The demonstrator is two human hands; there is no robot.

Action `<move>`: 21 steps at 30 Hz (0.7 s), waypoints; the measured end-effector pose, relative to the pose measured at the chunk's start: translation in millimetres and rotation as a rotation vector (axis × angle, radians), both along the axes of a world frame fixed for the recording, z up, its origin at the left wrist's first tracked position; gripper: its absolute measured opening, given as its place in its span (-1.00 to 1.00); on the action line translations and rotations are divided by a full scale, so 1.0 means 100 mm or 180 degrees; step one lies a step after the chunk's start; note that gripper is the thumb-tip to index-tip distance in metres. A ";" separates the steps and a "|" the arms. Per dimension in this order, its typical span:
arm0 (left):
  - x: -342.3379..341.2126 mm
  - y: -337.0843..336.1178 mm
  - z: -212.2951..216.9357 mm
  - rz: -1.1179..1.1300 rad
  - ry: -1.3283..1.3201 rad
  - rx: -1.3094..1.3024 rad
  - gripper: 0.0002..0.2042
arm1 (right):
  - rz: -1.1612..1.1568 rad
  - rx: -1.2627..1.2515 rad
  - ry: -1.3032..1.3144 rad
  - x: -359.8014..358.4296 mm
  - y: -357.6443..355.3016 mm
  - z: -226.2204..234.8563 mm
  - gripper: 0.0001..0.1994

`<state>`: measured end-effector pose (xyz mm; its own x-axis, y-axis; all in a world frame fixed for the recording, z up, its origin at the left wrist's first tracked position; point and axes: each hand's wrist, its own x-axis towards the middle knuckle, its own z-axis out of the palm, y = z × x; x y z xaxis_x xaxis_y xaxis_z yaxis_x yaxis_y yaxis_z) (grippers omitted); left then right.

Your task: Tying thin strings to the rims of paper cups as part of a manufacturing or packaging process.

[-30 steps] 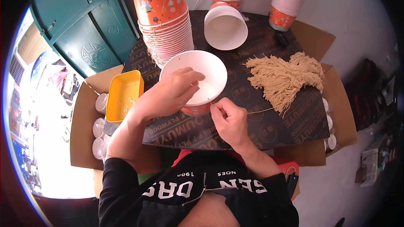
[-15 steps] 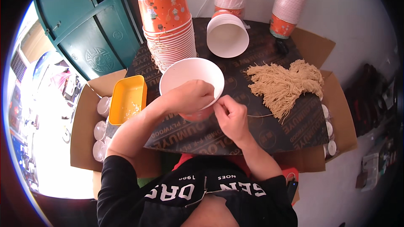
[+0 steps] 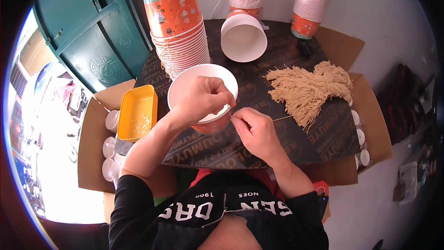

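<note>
Dark bench [image 3: 296, 153]: left hand [image 3: 201, 102] fingers grip paper bowl's [image 3: 185, 83] rim, right hand [image 3: 254, 129] fingers pinch a string [image 3: 283, 118] just beside; string bundle [image 3: 307, 88] beyond remains large, so much stringing seems left.

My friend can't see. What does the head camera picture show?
A person's left hand grips the rim of a white paper bowl while the right hand pinches a thin string beside it. A tan string bundle and stacked orange cups sit on the dark board.

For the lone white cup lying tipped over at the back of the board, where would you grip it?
Probably by the rim of the tipped cup: it lies on its side with its open mouth toward the person, so come from the front, one finger inside the wall and the thumb outside.
</note>
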<state>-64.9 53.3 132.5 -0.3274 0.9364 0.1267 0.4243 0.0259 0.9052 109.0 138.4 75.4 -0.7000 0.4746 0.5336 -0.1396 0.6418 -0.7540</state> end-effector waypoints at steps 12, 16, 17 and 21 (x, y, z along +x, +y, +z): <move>0.00 0.02 -0.04 -0.0544 -0.0641 -0.0314 -0.96 | 0.0673 -0.0527 0.0099 -0.08 0.44 0.43 -0.84; -0.06 0.06 -0.11 -0.0656 -0.0371 -0.0167 -0.95 | 0.1385 -0.0318 0.0185 -0.18 0.43 0.45 -0.83; -0.05 0.05 -0.10 -0.0650 -0.0377 -0.0170 -0.95 | 0.1010 0.0176 0.0190 -0.17 0.44 0.44 -0.83; -0.02 0.04 -0.03 -0.0613 -0.0692 -0.0178 -0.95 | 0.0088 0.1019 0.0282 -0.13 0.50 0.30 -0.84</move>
<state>-67.1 57.4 129.7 -0.1566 0.9875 0.0194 0.2224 0.0162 0.9748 96.2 188.3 105.7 -0.6545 0.2545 0.7119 -0.2163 0.8393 -0.4988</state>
